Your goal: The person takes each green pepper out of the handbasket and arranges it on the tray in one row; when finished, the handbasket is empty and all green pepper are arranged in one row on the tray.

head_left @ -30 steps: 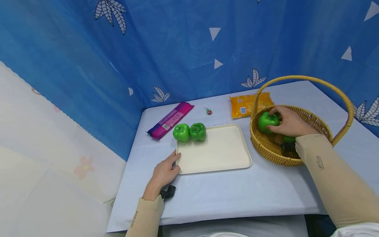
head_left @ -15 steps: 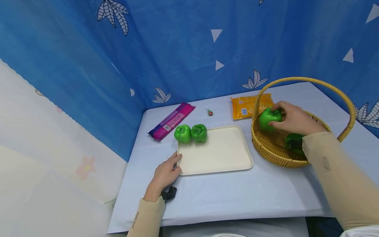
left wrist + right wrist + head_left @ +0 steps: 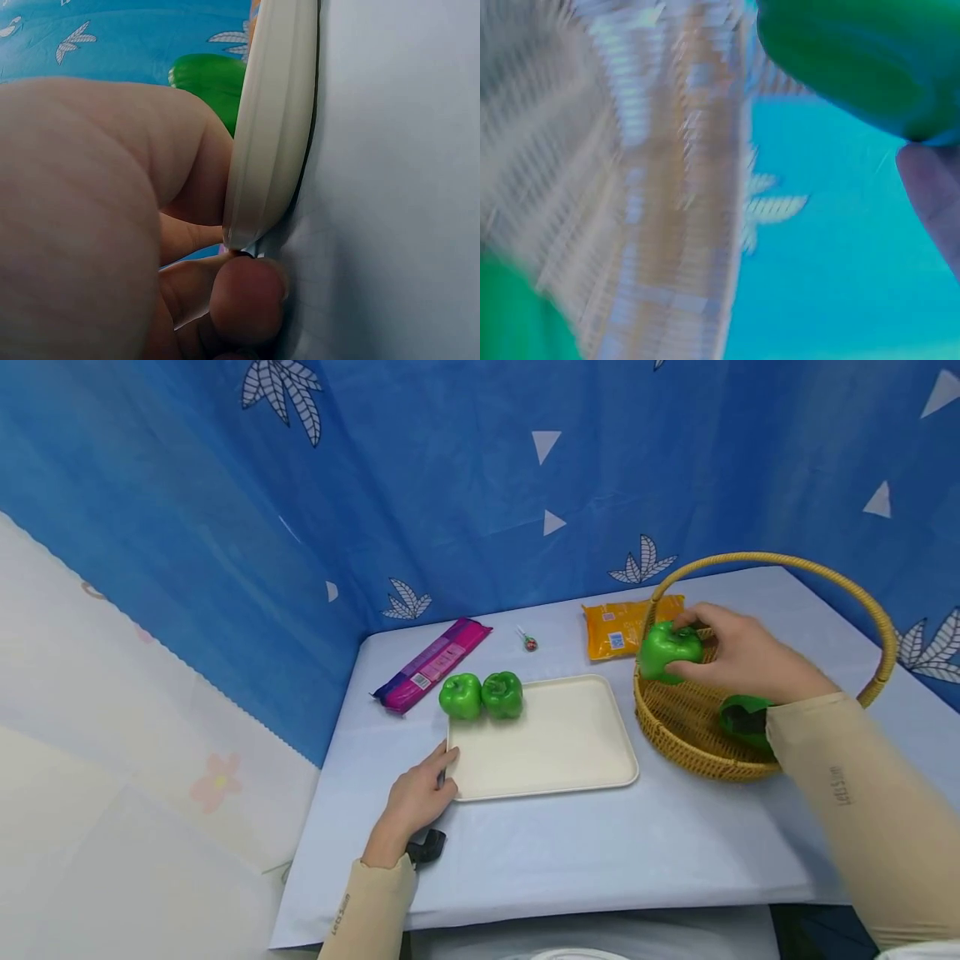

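Note:
My left hand (image 3: 420, 792) grips the left edge of a cream tray (image 3: 551, 743); in the left wrist view the thumb lies over the tray's rim (image 3: 274, 127) and a fingertip shows under it. Two green bell peppers, one (image 3: 461, 696) beside the other (image 3: 502, 694), sit at the tray's far left corner. My right hand (image 3: 738, 652) pinches a third green bell pepper (image 3: 663, 652) between thumb and fingers, over the left rim of the wicker basket (image 3: 693, 764). Another green pepper (image 3: 738, 714) lies in the basket, partly hidden by the black wrist camera and sleeve.
The basket's tall arched handle (image 3: 780, 557) rises around the right forearm. Behind the basket lies an orange packet (image 3: 615, 628). A purple-pink packet (image 3: 435, 664) and a small lollipop (image 3: 528, 642) lie behind the tray. A blue curtain (image 3: 465, 485) hangs along the back.
My right hand has lifted the pepper from inside the basket up to its left rim, moving slightly left. The left hand stays on the tray's edge.

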The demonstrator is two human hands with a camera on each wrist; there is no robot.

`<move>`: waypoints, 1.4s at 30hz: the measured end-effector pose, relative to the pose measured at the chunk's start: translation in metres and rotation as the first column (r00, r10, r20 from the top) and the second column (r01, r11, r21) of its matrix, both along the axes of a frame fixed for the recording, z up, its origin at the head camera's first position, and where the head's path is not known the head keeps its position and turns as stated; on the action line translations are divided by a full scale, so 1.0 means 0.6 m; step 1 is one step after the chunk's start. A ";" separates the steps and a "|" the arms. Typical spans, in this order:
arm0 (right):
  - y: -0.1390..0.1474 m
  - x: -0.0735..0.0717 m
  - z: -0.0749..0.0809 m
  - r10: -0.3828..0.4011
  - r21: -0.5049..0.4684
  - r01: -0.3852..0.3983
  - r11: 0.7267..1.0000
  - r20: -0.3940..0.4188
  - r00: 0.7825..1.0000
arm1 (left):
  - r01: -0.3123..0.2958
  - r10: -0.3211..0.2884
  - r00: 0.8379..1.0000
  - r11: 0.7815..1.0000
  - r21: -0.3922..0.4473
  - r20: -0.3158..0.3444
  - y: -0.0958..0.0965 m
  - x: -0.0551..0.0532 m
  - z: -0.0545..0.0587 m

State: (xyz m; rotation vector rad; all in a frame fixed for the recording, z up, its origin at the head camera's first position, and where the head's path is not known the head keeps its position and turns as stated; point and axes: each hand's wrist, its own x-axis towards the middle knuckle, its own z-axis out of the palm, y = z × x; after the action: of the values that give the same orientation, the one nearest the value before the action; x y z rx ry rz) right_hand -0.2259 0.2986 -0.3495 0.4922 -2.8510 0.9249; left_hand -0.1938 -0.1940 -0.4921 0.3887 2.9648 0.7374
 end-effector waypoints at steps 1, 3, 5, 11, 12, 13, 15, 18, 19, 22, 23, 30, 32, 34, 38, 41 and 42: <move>-0.012 0.002 0.005 0.026 -0.012 -0.026 1.000 -0.013 1.000 | 0.000 0.000 1.000 1.000 0.002 0.001 -0.001 0.001 0.001; -0.038 0.004 0.012 0.081 -0.028 -0.082 0.996 -0.031 0.996 | 0.000 0.000 1.000 1.000 0.006 0.004 -0.001 0.001 0.003; -0.067 0.002 0.014 0.119 -0.029 -0.120 0.992 -0.042 0.992 | 0.000 0.000 1.000 1.000 0.009 0.006 -0.001 0.002 0.004; -0.149 -0.036 -0.021 0.207 -0.010 -0.207 0.978 0.007 0.978 | 0.012 -0.012 1.000 1.000 0.007 0.000 -0.002 0.000 0.001; -0.161 -0.044 -0.032 0.216 0.003 -0.216 0.976 0.012 0.976 | 0.017 -0.017 1.000 1.000 0.003 -0.002 -0.002 0.000 0.001; -0.173 -0.052 -0.041 0.225 0.010 -0.226 0.974 0.022 0.974 | 0.015 -0.015 1.000 1.000 0.006 -0.002 -0.003 0.000 0.001; -0.196 -0.066 -0.060 0.237 0.026 -0.238 0.971 0.036 0.971 | 0.007 -0.007 1.000 1.000 -0.004 -0.007 -0.005 -0.001 0.001; -0.225 -0.083 -0.083 0.235 0.043 -0.237 0.971 0.047 0.971 | -0.007 0.007 1.000 1.000 -0.006 -0.018 -0.007 -0.001 0.001; -0.232 -0.088 -0.089 0.233 0.047 -0.235 0.971 0.049 0.971 | -0.009 0.009 1.000 1.000 -0.003 -0.017 -0.008 -0.001 0.000; -0.244 -0.098 -0.102 0.221 0.071 -0.224 0.972 0.051 0.974 | 0.001 -0.001 1.000 1.000 0.006 -0.008 -0.005 0.000 -0.003; -0.245 -0.100 -0.106 0.215 0.080 -0.219 0.972 0.055 0.975 | 0.005 -0.005 1.000 1.000 0.007 -0.006 -0.003 0.000 -0.004; -0.253 -0.110 -0.117 0.176 0.069 -0.183 0.981 0.095 0.980 | 0.013 -0.013 1.000 1.000 0.002 -0.020 -0.002 0.001 -0.004; -0.254 -0.111 -0.119 0.179 0.060 -0.185 0.981 0.094 0.979 | 0.012 -0.012 1.000 1.000 -0.001 -0.023 -0.001 0.001 -0.003; -0.257 -0.113 -0.122 0.190 0.056 -0.195 0.979 0.089 0.978 | 0.010 -0.010 1.000 1.000 0.000 -0.021 -0.002 0.001 -0.003; -0.261 -0.113 -0.128 0.196 0.059 -0.201 0.978 0.079 0.977 | 0.013 -0.013 1.000 1.000 0.002 -0.017 -0.003 0.001 -0.003; -0.264 -0.113 -0.129 0.192 0.063 -0.196 0.979 0.073 0.979 | 0.013 -0.013 1.000 1.000 0.004 -0.015 -0.003 0.002 -0.003; -0.265 -0.113 -0.129 0.191 0.064 -0.196 0.979 0.071 0.979 | 0.012 -0.012 1.000 1.000 0.003 -0.016 -0.003 0.002 -0.002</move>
State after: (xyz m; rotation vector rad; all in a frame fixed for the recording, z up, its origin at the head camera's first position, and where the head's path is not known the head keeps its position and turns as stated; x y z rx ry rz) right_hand -0.2936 0.1398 -0.4271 0.7735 -2.9426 0.8856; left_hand -0.1924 -0.1957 -0.4934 0.4140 2.9741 0.7419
